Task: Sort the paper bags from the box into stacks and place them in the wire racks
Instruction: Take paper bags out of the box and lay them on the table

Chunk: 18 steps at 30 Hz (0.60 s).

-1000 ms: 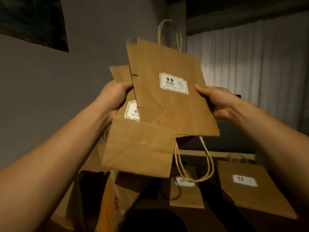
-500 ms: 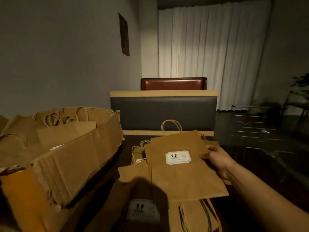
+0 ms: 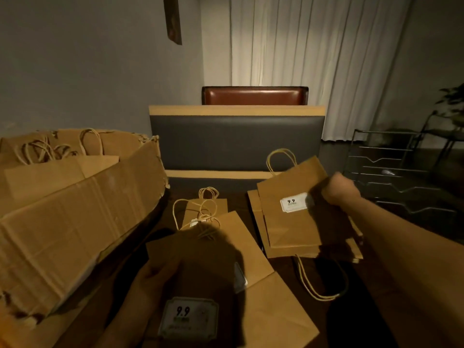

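- nearest the camera, the left hand [image 3: 155, 275] is gripping the left edge of a shadowed paper bag [image 3: 198, 280], fingers curled around it; a white "9.9" label [image 3: 188, 318] is showing low on that bag.
- under and to the right of it, another flat bag [image 3: 273, 307] is lying on the dark table [image 3: 371, 297], partly covered by the held one.
- the right hand [image 3: 341, 190] is reaching out over the table with its fingers closed on the right edge of a labelled bag [image 3: 291, 204]; the fingertips themselves are hiding behind the paper, so i cannot tell how far they are wrapping.
- that bag is sitting tilted on top of a stack of bags [image 3: 288, 249] on the right side of the table, its twine handle [image 3: 281, 159] pointing away from the camera, while another handle loop [image 3: 321, 285] is trailing off the stack's near edge.
- between the two hands and a little farther back, a smaller bag [image 3: 213, 209] is lying flat with loose twine handles curling over it.
- on the left, a large cardboard box [image 3: 75, 222] is standing open, with more bags and their handles [image 3: 50, 149] crowding its far end.
- at the far right, a dark wire rack [image 3: 391, 172] is standing well apart from the stack.
- beyond the table, a padded bench back [image 3: 236, 141] is facing the camera, with a brown chair back [image 3: 254, 95] and pale curtains [image 3: 301, 46] behind it.
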Available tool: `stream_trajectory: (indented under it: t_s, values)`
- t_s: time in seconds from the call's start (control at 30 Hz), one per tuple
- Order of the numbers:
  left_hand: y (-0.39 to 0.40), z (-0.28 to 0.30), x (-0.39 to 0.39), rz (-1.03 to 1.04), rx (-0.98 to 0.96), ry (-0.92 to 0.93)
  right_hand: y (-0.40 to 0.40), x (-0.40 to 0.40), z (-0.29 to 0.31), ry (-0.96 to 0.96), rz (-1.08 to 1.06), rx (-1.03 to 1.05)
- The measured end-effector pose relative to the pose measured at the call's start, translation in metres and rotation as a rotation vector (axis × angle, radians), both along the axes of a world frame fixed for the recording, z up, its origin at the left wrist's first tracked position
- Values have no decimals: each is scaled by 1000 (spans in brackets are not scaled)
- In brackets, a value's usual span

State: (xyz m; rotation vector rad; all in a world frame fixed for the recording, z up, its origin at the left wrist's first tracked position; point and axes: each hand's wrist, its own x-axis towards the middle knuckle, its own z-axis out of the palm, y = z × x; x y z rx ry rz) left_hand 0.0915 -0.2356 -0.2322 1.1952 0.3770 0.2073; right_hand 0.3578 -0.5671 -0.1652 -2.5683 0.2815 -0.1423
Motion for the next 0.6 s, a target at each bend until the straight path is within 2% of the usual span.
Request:
stream_trajectory:
  t_s: [0.17,0.23,0.3,0.37,0.43,0.47,0.5,0.53,0.57,0.6]
  values:
    - [0,0,4,13,58,28,-7,-5,93,-342,-3,242]
    - [4,-5,5,-5,110,22,-12,-6,124,-381,-50,387]
    - [9,-9,4,-21,241,24,-14,-12,140,-332,-58,478]
    - [19,-9,4,45,500,81,-14,-15,139,-282,-59,529]
    - [30,-8,8,167,960,163,-13,-19,126,-223,-40,552]
    - [30,-6,13,231,1204,118,-12,-24,119,-192,-31,550]
    - [26,-4,18,242,1395,-18,-10,-25,113,-171,-18,549]
    - [15,0,27,174,1581,-191,-10,-28,108,-154,-15,545]
    - [-2,7,37,8,1695,-314,-11,-27,103,-154,-16,547]
    - [-24,12,49,-196,1718,-351,-11,-28,102,-152,-15,548]
